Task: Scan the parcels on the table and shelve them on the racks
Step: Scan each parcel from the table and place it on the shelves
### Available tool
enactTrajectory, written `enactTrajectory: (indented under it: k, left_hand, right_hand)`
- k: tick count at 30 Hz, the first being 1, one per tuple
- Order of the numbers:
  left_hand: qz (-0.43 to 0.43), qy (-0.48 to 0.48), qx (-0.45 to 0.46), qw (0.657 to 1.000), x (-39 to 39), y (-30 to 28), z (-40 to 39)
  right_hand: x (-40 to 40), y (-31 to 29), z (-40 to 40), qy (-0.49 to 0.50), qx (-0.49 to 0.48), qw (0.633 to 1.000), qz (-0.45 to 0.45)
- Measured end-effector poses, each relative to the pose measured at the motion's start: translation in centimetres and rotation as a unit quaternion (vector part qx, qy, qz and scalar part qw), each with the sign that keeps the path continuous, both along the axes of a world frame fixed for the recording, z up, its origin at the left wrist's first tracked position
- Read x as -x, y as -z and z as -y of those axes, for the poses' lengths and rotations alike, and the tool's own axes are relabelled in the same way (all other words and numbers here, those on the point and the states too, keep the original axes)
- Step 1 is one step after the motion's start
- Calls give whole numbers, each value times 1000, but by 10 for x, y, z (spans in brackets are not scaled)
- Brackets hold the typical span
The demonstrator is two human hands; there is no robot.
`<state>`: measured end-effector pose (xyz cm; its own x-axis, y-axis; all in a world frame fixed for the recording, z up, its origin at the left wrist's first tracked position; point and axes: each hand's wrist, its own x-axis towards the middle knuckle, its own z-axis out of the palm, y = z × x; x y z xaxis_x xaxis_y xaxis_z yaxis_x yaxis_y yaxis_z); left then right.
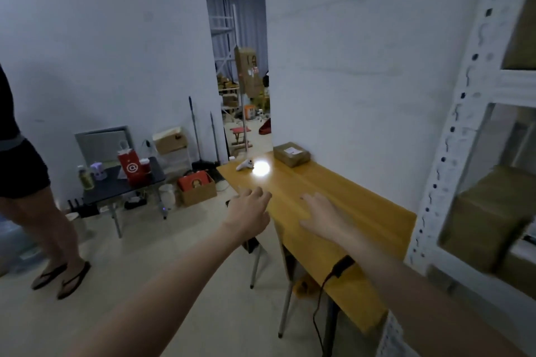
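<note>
Your left hand (250, 207) and right hand (322, 216): fingers spread, empty, mid-frame | reaching for cardboard parcel (291, 153) at table (362, 220) far end | white scanner (245, 164) beside it

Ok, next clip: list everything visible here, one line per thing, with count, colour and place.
parcel: one, brown, far end of the table
scanner: one, white, far end of table, left of the parcel
table: one, yellow wood, against the right wall
rack: one, white metal, right edge, holding brown boxes
black cable: one, hanging off the table's near edge
side table: one, dark, by the left wall
red bag: one, on the side table
bystander: one, dark clothes, left edge
left hand: open, at the table's left edge
right hand: open, over the tabletop
</note>
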<state>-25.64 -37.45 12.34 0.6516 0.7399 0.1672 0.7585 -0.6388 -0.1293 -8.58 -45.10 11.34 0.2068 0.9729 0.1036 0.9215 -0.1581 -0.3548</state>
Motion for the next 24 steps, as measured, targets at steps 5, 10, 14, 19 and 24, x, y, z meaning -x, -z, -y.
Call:
enactTrajectory:
  k: [5, 10, 14, 19, 24]
  left_hand:
    - [0, 8, -2, 1000, -11, 5, -108]
    - [7, 12, 15, 1000, -10, 22, -220]
    - [-11, 32, 22, 999, -13, 40, -319]
    - [-16, 85, 19, 996, -17, 45, -441]
    - [-19, 126, 19, 992, -39, 50, -534]
  right_hand:
    - [-21, 0, -110, 13, 25, 1000, 5]
    - [-17, 19, -220, 21, 33, 999, 9]
    - [-15, 41, -309, 43, 31, 999, -10]
    - [-21, 56, -414, 106, 29, 992, -68]
    - [-34, 62, -478, 165, 43, 983, -69]
